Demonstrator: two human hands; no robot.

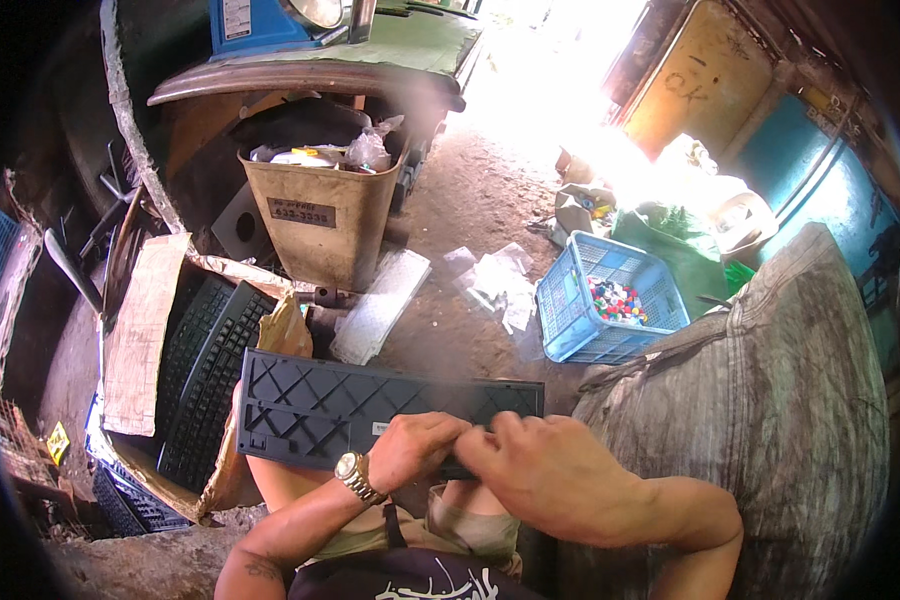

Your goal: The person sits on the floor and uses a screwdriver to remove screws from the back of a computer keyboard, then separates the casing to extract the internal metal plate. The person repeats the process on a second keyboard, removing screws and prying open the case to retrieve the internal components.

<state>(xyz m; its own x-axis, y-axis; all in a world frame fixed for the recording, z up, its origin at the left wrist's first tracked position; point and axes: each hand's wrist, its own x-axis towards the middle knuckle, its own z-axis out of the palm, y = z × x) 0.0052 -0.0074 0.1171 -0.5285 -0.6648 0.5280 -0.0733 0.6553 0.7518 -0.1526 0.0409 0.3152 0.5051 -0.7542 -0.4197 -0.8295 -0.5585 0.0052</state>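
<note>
both hands work the near edge of a dark keyboard (370,410) lying underside up across the lap: left hand (415,450) curls closed on its rim, right hand (545,470) pinches beside it, apparently on a small part. steady the casing, pry gently. a pale rectangular label sits on the tan bin (320,215); a yellow tag (58,441) lies far left.

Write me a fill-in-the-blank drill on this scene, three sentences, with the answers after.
1. Both hands grip the near edge of a dark keyboard that lies with its ____ facing up.
2. The left hand has a ____ on its wrist.
3. The blue basket on the ground holds coloured bottle ____.

Answers: underside; watch; caps
</note>
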